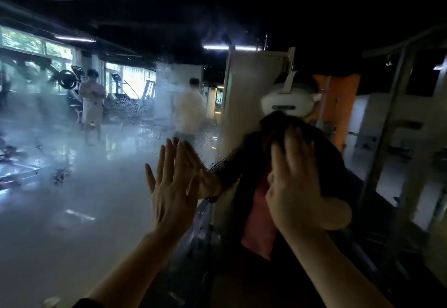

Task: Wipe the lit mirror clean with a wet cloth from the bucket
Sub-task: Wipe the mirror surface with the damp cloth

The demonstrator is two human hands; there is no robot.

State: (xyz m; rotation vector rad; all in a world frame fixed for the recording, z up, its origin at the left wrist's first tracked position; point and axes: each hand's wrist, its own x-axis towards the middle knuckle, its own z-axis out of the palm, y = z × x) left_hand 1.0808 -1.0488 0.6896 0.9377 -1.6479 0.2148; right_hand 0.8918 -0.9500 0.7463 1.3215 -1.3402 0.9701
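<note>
**Mirror wipe: mid-pass, streaks left**

Mirror (72, 186) left side is hazy, with droplets and smears; not clean yet. My left hand (169, 186) is flat on the glass, fingers straight, holding nothing. My right hand (292, 186) presses the dark wet cloth (278, 128) against the glass, fingers spread. Bucket not in view. Judging most of the surface still needs wiping.

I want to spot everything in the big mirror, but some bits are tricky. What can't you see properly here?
Head view only:
- The bucket: nowhere in frame.
- The cloth: mostly hidden under the right hand; its wetness cannot be told.
- The mirror: its edges run out of frame, and haze and droplets blur the left part.
- The reflected people: too blurred for detail.
- The left hand lies flat, covering the glass beneath.
</note>
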